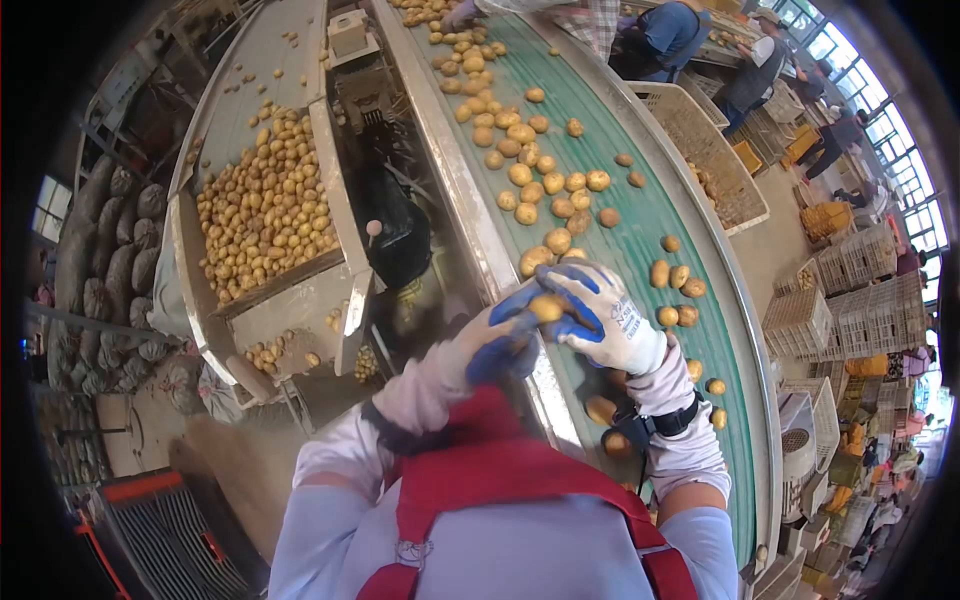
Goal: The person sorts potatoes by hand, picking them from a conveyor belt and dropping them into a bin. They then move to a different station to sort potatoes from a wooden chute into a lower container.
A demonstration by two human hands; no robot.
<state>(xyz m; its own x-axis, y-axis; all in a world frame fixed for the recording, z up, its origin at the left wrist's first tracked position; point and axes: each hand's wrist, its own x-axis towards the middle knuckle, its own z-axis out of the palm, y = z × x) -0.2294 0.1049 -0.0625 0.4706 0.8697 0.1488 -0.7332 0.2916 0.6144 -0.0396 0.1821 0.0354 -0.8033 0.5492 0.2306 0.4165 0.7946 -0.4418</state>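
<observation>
One potato (547, 307), long axis sideways.

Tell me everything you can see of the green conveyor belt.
The green belt is broad and flat, with faint paler streaks along it, perhaps rubber or plastic. It runs away from the wearer between pale, worn, metal-looking rims. Potatoes rest on it, crowded at the far end and scattered nearer. The right hand is above it; the left hand is by its left rim. Whether it is moving, I cannot tell.
</observation>
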